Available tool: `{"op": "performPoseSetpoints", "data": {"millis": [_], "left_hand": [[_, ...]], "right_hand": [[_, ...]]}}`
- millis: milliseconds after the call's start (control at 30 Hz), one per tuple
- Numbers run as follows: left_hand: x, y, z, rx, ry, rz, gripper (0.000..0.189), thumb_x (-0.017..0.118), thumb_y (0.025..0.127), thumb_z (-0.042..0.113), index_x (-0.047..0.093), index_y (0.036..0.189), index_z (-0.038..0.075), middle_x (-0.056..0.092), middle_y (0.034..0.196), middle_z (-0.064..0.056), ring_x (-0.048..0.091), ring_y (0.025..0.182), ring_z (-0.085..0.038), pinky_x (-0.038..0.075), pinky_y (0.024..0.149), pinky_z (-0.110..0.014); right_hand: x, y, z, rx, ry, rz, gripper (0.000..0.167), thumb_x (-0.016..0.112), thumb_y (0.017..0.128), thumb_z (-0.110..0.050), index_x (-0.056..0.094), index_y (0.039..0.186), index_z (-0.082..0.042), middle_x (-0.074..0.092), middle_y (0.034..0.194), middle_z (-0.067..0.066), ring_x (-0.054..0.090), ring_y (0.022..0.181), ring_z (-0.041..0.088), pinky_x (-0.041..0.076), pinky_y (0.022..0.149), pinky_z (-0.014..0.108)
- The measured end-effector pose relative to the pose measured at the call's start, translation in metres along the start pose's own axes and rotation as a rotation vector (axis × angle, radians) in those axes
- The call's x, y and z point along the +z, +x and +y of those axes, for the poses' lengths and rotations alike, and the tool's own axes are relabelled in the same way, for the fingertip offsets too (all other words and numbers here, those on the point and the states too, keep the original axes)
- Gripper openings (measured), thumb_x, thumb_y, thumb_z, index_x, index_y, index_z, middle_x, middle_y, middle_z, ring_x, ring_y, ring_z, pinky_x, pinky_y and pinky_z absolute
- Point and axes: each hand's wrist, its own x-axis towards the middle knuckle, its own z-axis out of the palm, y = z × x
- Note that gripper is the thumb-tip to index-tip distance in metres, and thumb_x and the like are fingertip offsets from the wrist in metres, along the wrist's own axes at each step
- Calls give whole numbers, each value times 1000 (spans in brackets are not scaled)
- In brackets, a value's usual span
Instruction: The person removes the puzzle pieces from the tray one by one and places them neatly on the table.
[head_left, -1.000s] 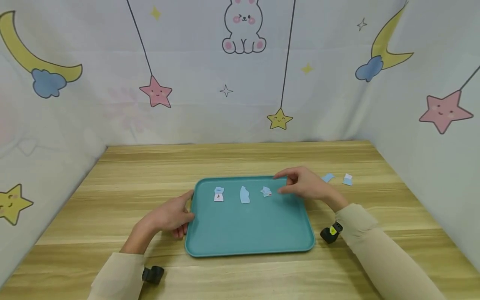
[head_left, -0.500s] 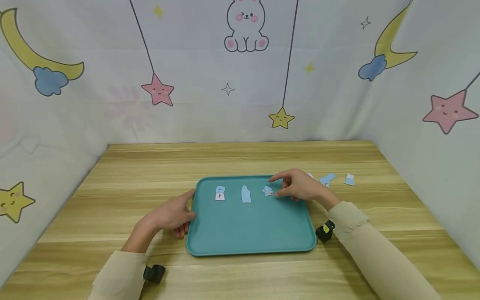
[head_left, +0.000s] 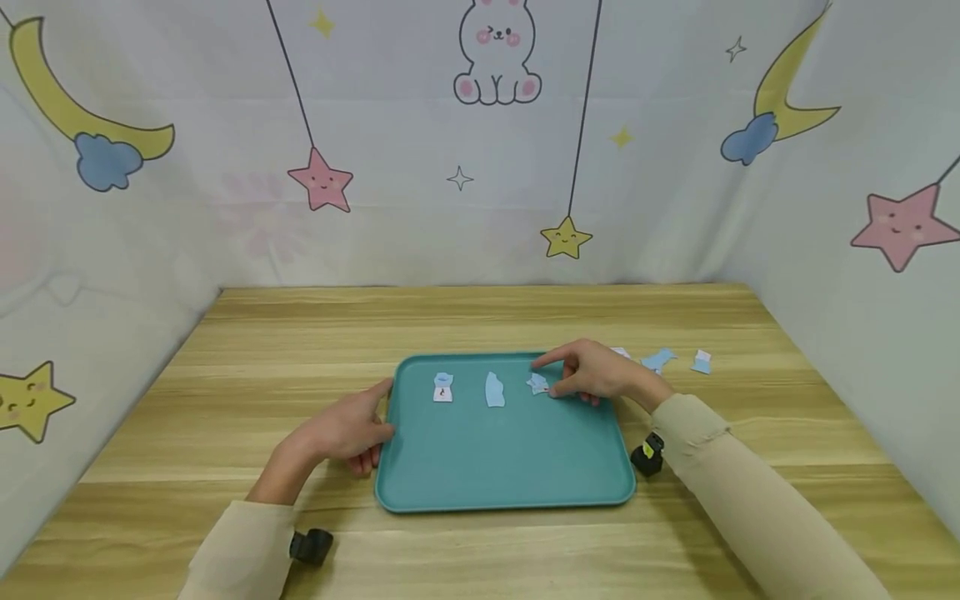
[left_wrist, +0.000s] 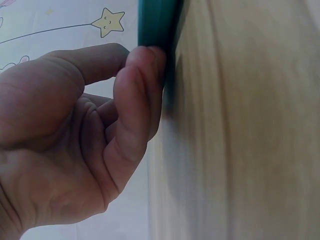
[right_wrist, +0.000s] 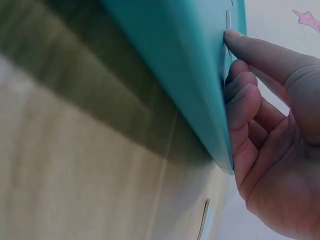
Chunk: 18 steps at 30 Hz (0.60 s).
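Note:
A teal tray (head_left: 502,462) lies on the table with three torn paper pieces in a row on it. At its left rim, my left hand (head_left: 341,429) holds the edge with thumb and index finger, the other fingers curled outside the rim. Over the upper right of the tray, my right hand (head_left: 596,371) has its thumb on the right edge of a small blue-white paper piece (head_left: 537,383). Its index fingertip touches down just behind that piece. Further left lie a plain blue paper piece (head_left: 495,390) and a blue-and-white piece (head_left: 443,387) with a small dark-red mark.
Right of the tray, on the wooden table (head_left: 225,367), lie a blue torn piece (head_left: 658,359), a blue-and-white piece (head_left: 701,361) and a white one (head_left: 621,352) partly behind my right hand. A patterned cloth (head_left: 405,142) hangs behind the table.
My right hand has shifted left and slightly nearer, its thumb reaching the small paper piece. More of the pieces beside the tray now show. My left hand stays at the tray's rim.

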Motion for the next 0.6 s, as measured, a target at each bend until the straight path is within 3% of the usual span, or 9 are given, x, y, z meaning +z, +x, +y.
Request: {"op": "performPoseSetpoints", "data": {"millis": [267,600], "left_hand": [[0,0,1,-3,2,1,81,54,104,3,3,167,-6,66,60,-9,62,44,-15,59,47,-34],[1,-1,0,-1,3,4,81,54,103,3,4,167,-6,66,60,-9,62,44,-15,59,47,-34]], "right_hand": [[-1,4,0,0,-30,-31,42,76,98,-14,71,140,-13,52,63,-1,50,47,12,48,48,27],[2,2,2,1,-13,10,28,77,97,-16,77,125,-15,53,59,-1,50,46,13,49,48,30]]}}
